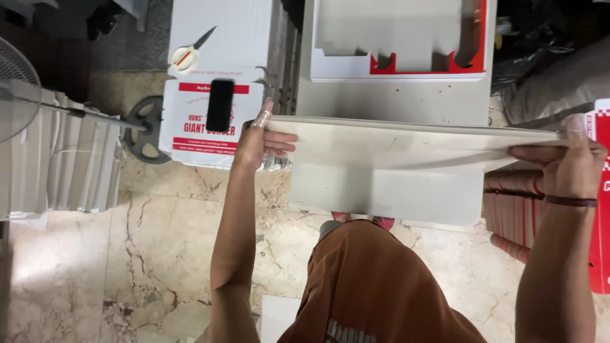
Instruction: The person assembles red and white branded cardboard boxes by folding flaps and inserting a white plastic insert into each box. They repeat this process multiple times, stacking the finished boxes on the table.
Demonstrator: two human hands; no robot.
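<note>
Both hands, the left hand (259, 141) and right hand (572, 166), clamp opposite ends of a wide stack of flat grey cardboard sheets (406, 147), keeping it level above the pale grey worktable (394, 101).

cardboard sheets (406, 143) held over low table (394, 101) | left hand (257, 143) at its left end, right hand (569, 166) at its right | die-cut carton blank (400, 38) on table behind | phone (220, 105) on printed box (210, 121) left of table | scissors (189, 54) behind phone | fan (19, 89) far left
</note>
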